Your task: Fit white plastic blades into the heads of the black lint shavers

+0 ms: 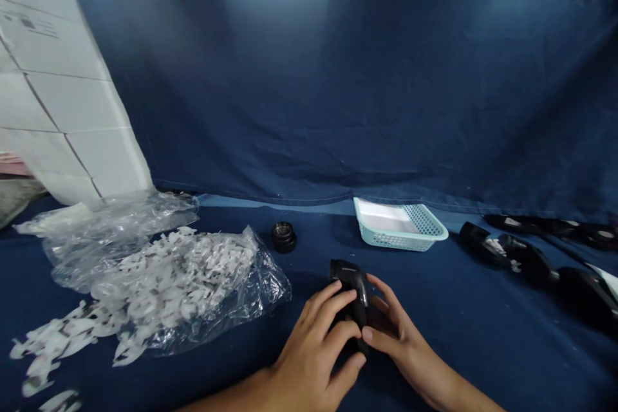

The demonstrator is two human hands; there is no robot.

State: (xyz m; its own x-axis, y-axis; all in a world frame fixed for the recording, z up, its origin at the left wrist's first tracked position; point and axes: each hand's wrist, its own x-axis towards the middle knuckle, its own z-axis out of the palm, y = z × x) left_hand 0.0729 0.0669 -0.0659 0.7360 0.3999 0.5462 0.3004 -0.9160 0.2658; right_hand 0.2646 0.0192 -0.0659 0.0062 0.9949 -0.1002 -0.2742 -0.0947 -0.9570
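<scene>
A small black hair dryer with a pale line of lettering on its head is between my two hands, low in the middle of the view. My left hand lies over its left side, fingers bent onto the head and handle. From the right, my right hand grips the handle between thumb and fingers. The lower handle is partly hidden behind the fingers. A short stack of black rings stands on the blue cloth beyond the dryer, slightly to the left.
Clear plastic bags and a heap of white cut pieces cover the left side. A light-blue basket holding something white sits at the back. Several black parts lie at right. A dark blue curtain hangs behind.
</scene>
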